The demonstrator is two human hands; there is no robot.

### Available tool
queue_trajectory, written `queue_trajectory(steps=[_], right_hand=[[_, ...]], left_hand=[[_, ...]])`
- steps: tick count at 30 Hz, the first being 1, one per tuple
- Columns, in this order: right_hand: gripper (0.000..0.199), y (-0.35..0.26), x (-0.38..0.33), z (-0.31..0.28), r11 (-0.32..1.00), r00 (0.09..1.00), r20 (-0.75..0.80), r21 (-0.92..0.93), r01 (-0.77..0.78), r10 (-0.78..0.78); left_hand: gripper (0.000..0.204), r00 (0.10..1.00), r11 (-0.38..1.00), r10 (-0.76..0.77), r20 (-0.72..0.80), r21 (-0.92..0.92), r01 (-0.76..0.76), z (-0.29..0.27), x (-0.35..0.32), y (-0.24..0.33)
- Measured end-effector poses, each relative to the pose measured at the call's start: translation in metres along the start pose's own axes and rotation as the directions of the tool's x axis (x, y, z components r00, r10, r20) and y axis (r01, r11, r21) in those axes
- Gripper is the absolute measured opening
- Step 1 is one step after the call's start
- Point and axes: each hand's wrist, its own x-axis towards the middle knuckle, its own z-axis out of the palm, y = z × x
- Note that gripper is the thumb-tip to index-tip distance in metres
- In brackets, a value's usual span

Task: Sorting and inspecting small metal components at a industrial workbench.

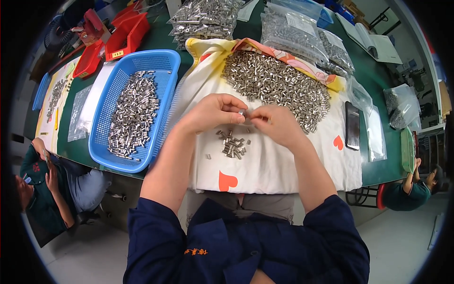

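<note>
My left hand (213,113) is closed, with a small metal sleeve (242,113) pinched between thumb and fingers. Close beside it, the fingertips of my right hand (276,122) press together near the sleeve; whether they grip a piece too is hidden. Both hands hover over a white cloth (274,168) with red hearts. Just below them lies a small pile of silvery metal sleeves (232,146), a few of them loose at its edge. Beyond my hands a large heap of the same sleeves (279,83) spreads over the cloth's far part.
Left of the cloth stands a blue basket (96,137) partly filled with sleeves. Bags of metal parts (205,19) and more bags (293,33) lie at the back. A black phone (352,125) rests at right. Red bins (126,35) stand far left. Co-workers sit at both sides.
</note>
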Motion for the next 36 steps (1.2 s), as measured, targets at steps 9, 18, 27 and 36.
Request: queue_trajectory(steps=[9, 18, 27, 36], right_hand=[[0.013, 0.018, 0.013, 0.008, 0.995, 0.977, -0.203, -0.095, 0.043, -0.062], [0.008, 0.026, 0.018, 0.022, 0.838, 0.952, -0.218, -0.542, 0.064, -0.214], [0.007, 0.006, 0.010, 0.015, 0.954, 0.963, -0.270, 0.291, 0.077, 0.004], [0.008, 0.000, 0.005, 0.022, 0.976, 0.939, -0.310, 0.111, 0.189, -0.147]], left_hand=[[0.029, 1.000, 1.000, 0.007, -0.026, 0.015, -0.006, 0.002, 0.004, 0.001], [0.027, 0.971, 0.982, -0.053, 0.232, 0.187, 0.009, 0.010, -0.004, 0.004], [0.029, 0.996, 0.998, 0.032, -0.080, -0.047, -0.035, 0.000, 0.002, 0.002], [0.029, 0.994, 0.998, 0.059, -0.089, -0.013, -0.061, 0.001, 0.002, 0.002]])
